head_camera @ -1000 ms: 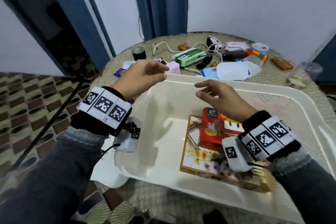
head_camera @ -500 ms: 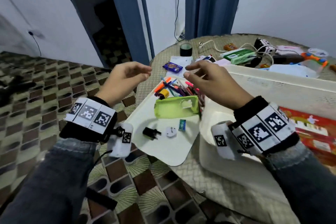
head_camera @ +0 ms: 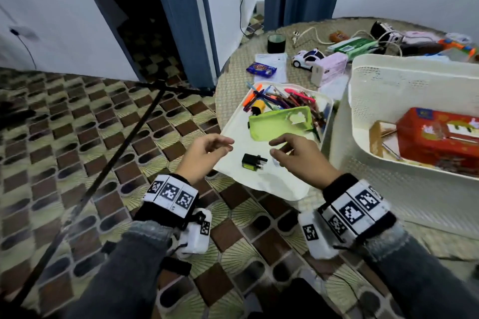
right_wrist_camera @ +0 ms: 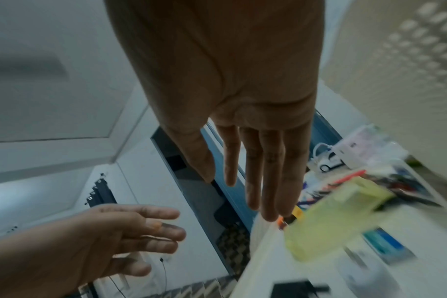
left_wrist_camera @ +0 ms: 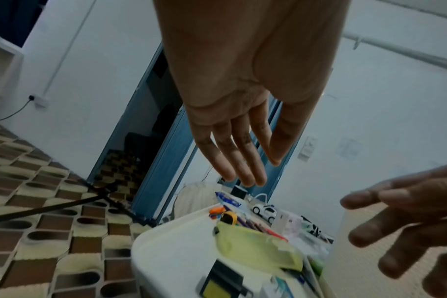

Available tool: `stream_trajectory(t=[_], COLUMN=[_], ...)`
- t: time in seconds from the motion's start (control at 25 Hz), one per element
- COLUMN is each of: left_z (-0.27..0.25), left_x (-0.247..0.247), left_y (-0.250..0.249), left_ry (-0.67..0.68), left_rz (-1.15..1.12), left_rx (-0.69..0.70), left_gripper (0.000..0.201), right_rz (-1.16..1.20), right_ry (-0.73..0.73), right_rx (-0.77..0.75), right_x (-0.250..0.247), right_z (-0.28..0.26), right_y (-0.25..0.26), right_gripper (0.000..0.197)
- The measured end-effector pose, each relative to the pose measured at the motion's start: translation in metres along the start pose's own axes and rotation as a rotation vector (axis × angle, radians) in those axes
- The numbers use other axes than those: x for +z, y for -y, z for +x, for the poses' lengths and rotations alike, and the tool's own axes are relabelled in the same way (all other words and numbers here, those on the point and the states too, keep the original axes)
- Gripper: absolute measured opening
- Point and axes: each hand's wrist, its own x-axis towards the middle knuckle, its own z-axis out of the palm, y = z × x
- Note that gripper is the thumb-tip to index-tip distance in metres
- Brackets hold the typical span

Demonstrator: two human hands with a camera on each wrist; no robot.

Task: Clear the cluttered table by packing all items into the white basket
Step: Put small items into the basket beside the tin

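The white basket (head_camera: pixel 368 114) stands at the right with a red box (head_camera: pixel 438 134) and a wooden-framed board (head_camera: pixel 378 137) inside. Left of it a white tray (head_camera: pixel 233 127) overhangs the table edge and holds a green pouch (head_camera: pixel 280 123), a pile of pens (head_camera: pixel 285 98) and a black plug adapter (head_camera: pixel 252 162). My left hand (head_camera: pixel 207 150) and right hand (head_camera: pixel 293 153) hover open over the tray's near end, either side of the adapter, holding nothing. The wrist views show straight fingers (left_wrist_camera: pixel 232 153) above the tray (left_wrist_camera: pixel 171 254), and the green pouch (right_wrist_camera: pixel 327 219) blurred.
Behind the tray the round woven table (head_camera: pixel 233 80) carries a toy car (head_camera: pixel 307 57), a pink box (head_camera: pixel 334 67), a blue snack packet (head_camera: pixel 260 68), a green pack (head_camera: pixel 352 46), a black cup (head_camera: pixel 276 43) and cables. A black tripod leg (head_camera: pixel 121 142) crosses the tiled floor at left.
The head view has swung left from the basket to the white tray. Both open hands have come down and nearer, from above the pens to the tray's near end.
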Motion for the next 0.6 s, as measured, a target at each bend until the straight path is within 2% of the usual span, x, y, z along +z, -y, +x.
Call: stream_trajectory(t=[0.16,0.32,0.48,0.6], left_z=[-0.008,-0.003,0.011,0.036], left_x=[0.009,0.020,0.033,0.045], left_y=[0.032,0.058,0.067,0.076], left_ry=[0.013,0.071,0.083,0.112], left_rz=[0.016,0.068,0.203,0.353], left_rx=[-0.028,-0.049,-0.005,0.022], left_gripper=[0.018,0.028,0.029,0.039], right_rz=[0.030,0.050,0.033,0.019], right_ry=[-0.011,-0.034,-0.057,-0.099], right_rx=[0.119,0.195,0.277,0.312], right_x=[0.029,0.051,0.058,0.057], right_z=[-0.006,-0.001,0.012,0.033], right_y=[-0.037,-0.067,-0.092,-0.111], right_gripper=[0.020,0.024,0.038,0.042])
